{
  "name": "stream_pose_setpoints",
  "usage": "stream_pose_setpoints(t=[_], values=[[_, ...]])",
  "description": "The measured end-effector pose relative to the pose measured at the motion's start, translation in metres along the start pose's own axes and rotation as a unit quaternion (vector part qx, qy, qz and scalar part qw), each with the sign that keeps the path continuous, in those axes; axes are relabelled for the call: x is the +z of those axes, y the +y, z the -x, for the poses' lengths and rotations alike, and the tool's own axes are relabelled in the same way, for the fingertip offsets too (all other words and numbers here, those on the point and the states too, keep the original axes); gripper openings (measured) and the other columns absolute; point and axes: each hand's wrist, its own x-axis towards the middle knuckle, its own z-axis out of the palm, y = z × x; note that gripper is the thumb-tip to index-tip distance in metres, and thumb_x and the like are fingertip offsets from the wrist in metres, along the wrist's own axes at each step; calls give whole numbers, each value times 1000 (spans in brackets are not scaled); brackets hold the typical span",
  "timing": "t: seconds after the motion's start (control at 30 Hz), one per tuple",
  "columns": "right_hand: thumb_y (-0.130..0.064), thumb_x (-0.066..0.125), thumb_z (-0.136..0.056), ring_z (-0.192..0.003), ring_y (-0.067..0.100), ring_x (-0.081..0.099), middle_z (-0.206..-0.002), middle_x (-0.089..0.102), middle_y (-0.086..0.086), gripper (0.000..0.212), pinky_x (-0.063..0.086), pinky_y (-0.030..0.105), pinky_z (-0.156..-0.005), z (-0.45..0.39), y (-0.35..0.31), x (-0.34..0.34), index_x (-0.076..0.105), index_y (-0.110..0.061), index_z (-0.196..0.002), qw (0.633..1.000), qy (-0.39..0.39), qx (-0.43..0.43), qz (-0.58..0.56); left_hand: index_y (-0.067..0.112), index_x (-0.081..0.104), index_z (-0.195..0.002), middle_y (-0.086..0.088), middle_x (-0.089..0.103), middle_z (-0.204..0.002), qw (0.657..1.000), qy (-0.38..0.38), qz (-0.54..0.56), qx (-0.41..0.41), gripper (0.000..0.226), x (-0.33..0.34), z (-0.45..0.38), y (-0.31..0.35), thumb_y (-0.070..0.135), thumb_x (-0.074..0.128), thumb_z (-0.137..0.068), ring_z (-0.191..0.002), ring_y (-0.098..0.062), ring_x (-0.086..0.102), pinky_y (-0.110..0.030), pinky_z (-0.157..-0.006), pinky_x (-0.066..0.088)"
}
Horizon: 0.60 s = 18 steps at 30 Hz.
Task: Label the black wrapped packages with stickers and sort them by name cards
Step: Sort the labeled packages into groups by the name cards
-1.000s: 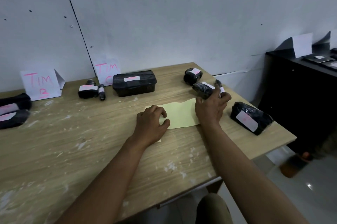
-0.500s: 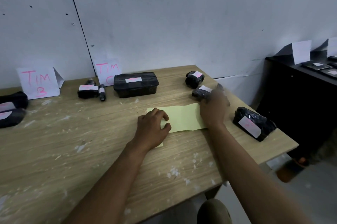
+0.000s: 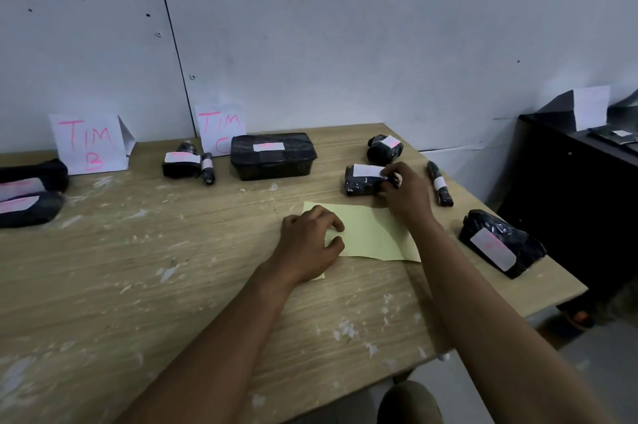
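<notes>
Your right hand [image 3: 407,194] has its grip clamped on a labelled black package [image 3: 362,180]; your left hand [image 3: 310,244], fingers loosely curled, rests on the yellow sheet [image 3: 376,237] on the tabletop [image 3: 172,268].

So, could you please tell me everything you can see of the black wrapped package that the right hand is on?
The small blocky package in glossy black plastic wrap lies flat on the wooden table, just beyond the pale yellow paper sheet. A white rectangular sticker sits on its top; any writing is too faint to read. The right hand holds its right end, fingers curled over the top edge. Nothing else touches it.
</notes>
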Motion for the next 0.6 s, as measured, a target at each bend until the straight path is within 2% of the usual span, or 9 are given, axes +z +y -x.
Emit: stream_pose_setpoints(t=[0.1,0.17,0.3,0.4,0.5,0.6], values=[[-3,60,-88,-91,19,62,-99,64,-6,24,53,38,-84,2,-3,9,65,-26,-95,999,-30,-12,-41,27,65,-108,15,55,-117,1000,-3,15,7,21,-1,0,1,30,60,-88,-114,-5,51,-33,-106,24],[-2,61,-86,-86,18,60,-97,64,-10,25,54,41,-87,4,-4,14,66,-24,-96,997,-45,-31,-53,27,67,-109,13,54,-119,1000,1,15,9,23,-1,-1,2,32,61,-87,-116,-6,49,-31,-103,24],[2,63,-85,-83,13,56,-103,63,-9,26,49,30,-86,7,-11,23,67,-19,-101,993,-78,-75,-53,32,69,-113,8,49,-115,999,18,-26,9,28,-1,-1,2,40,62,-87,-114,-14,38,-32,-97,27],[3,64,-84,-83,9,59,-105,64,-10,30,51,31,-87,11,-18,31,67,-22,-100,988,-107,-94,-63,34,67,-116,9,49,-110,999,6,-42,19,31,-2,1,4,43,61,-88,-112,-14,39,-32,-95,24],[6,63,-82,-101,15,63,-109,66,-8,31,51,33,-91,14,-26,38,68,-20,-100,983,-129,-112,-65,30,69,-104,11,50,-100,997,71,-8,20,22,-6,0,7,41,63,-85,-107,-14,47,-33,-87,27],[5,63,-83,-108,14,62,-112,66,-10,34,50,29,-91,21,-37,47,68,-24,-98,978,-151,-124,-69,25,66,-89,8,53,-93,981,192,-6,-25,11,-20,-1,-5,31,66,-80,-96,-20,55,-34,-78,36]])
